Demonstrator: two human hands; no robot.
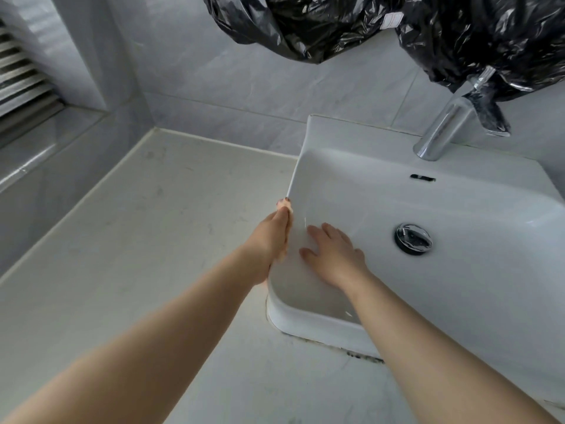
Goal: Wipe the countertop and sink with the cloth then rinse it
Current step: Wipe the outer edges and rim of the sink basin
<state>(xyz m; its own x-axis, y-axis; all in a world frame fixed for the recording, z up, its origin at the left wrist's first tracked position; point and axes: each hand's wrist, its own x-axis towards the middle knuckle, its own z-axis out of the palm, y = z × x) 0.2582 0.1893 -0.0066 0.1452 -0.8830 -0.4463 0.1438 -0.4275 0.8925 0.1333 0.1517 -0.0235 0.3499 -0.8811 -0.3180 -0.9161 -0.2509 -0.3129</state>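
Observation:
The white sink (477,191) sits on a pale marbled countertop (137,228). My left hand (272,237) rests edge-on against the sink's left rim, fingers stretched along it. My right hand (333,255) lies flat with spread fingers on the basin's left inner wall. The surface under and beside that palm is white, and I cannot tell a cloth from the porcelain there. The chrome drain plug (412,238) lies to the right of my right hand, untouched.
A chrome faucet (443,130) stands at the sink's back edge, with an overflow slot (422,178) below it. Crumpled black plastic bags (336,22) hang above the sink and over the faucet top. A louvred window (21,78) is at the far left. Dark grime lines the sink's front base (360,354).

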